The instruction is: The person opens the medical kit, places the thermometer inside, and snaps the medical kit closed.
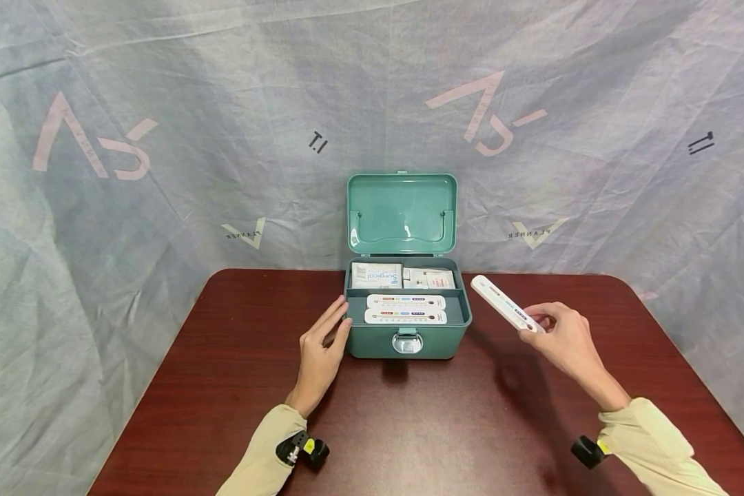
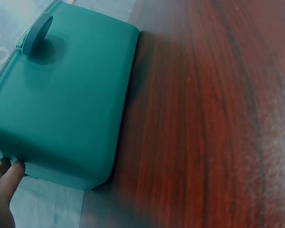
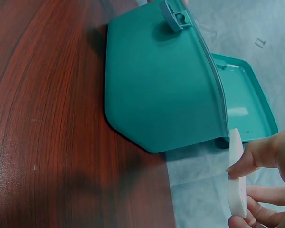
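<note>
A green storage box (image 1: 359,342) stands on the table with its lid (image 1: 403,210) raised at the back. Two white thermometers, one at the rear (image 1: 406,302) and one in front (image 1: 406,316), lie side by side in its front compartment. To the right of the box, my right hand (image 1: 561,337) pinches the end of a third white thermometer (image 1: 502,303) above the table; the right wrist view shows this thermometer (image 3: 236,185) edge-on between thumb and fingers. My left hand (image 1: 319,351) rests with extended fingers against the box's left side, its fingertips (image 2: 14,168) at the upper edge.
Behind the divider, a packet marked Surgical (image 1: 376,275) and smaller white packets (image 1: 430,278) fill the rear compartments. A metal latch (image 1: 407,342) hangs on the box front. The dark red wooden table (image 1: 248,331) meets a grey printed cloth (image 1: 235,138) at the back.
</note>
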Motion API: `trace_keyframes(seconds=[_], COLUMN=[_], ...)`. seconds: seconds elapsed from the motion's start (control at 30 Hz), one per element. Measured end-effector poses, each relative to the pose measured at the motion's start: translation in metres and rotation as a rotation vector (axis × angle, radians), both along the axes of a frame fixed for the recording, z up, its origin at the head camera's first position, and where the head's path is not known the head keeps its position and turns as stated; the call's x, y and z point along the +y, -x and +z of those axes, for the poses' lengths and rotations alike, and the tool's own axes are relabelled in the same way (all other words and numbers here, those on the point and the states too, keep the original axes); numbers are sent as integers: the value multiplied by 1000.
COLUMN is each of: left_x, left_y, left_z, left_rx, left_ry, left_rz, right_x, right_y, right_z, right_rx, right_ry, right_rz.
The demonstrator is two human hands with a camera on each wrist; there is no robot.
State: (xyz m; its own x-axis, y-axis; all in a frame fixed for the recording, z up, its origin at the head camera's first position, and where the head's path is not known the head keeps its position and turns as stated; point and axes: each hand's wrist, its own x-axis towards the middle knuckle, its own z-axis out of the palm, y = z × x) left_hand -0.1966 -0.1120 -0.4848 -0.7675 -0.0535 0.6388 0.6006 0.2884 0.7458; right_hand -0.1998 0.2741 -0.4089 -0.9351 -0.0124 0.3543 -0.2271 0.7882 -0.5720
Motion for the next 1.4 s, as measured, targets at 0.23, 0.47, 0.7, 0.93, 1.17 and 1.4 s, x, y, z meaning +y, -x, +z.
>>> trace_keyframes(seconds=[0.23, 0.47, 0.7, 0.93, 1.17, 1.4], left_x=[0, -1, -1, -1, 0, 0], left_y=[1, 0, 0, 1, 0, 1], left_z=[0, 0, 0, 0, 0, 0], left_rx=[3, -1, 22, 48, 22, 29], left_ry=[0, -1, 3, 7, 3, 4], left_rz=[0, -5, 6, 10, 2, 0], right_x=[-3, -6, -11, -15, -20, -24], right_y=[0, -1, -1, -1, -1, -1], right_z=[2, 6, 9, 11, 14, 17], right_rx=[19, 13, 6, 18, 45, 46], right_ry=[-1, 8, 7, 7, 11, 13], right_rz=[18, 20, 28, 52, 84, 116])
